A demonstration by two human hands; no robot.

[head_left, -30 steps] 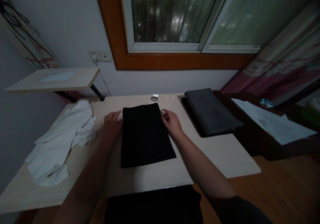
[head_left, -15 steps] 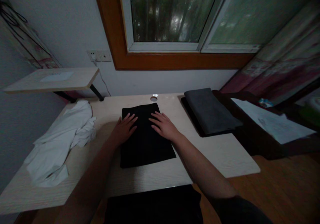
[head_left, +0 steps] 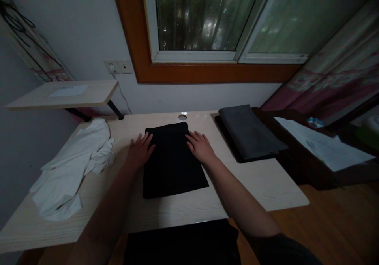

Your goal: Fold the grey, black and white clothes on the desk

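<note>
A black cloth folded into a flat rectangle (head_left: 173, 162) lies on the pale wooden desk (head_left: 251, 186) in front of me. My left hand (head_left: 139, 149) rests at its upper left edge, fingers spread, with the fingertips touching the cloth's side. On the opposite edge, my right hand (head_left: 201, 146) lies with its fingers apart, the tips just reaching the cloth. Neither hand grips anything. A crumpled white garment (head_left: 74, 170) is to the left of my left arm. Folded dark grey and black cloths (head_left: 247, 130) are stacked to the right of my right hand.
A small raised shelf (head_left: 97, 95) on black legs stands at the back left, with a paper on it. Near the wall is a round cable hole (head_left: 182, 117). Right of the desk, a white sheet (head_left: 322, 144) lies on a dark surface. Behind is a window (head_left: 207, 20).
Both hands have slid outward, the left one to the left and the right one to the right, from on top of the black cloth to its side edges. The cloth has stayed in place.
</note>
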